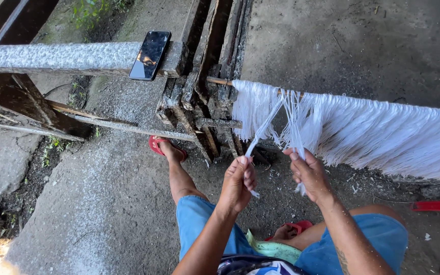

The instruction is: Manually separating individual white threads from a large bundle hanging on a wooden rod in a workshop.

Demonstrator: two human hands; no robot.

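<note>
Below the rod (220,81), both hands (238,183) gripping white strands (271,119)

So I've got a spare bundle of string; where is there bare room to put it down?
The concrete floor left of the left leg is bare, as is the ground beyond the hanging white strings. The metal beam is free left of the phone. It's crowded under both hands and around the wooden frame.

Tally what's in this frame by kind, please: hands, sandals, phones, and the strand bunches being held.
Hands: 2 (left hand, right hand)
Red sandals: 2 (one, other)
Phone: 1
Held strand bunches: 2 (left bunch, right bunch)
Total: 7
</note>
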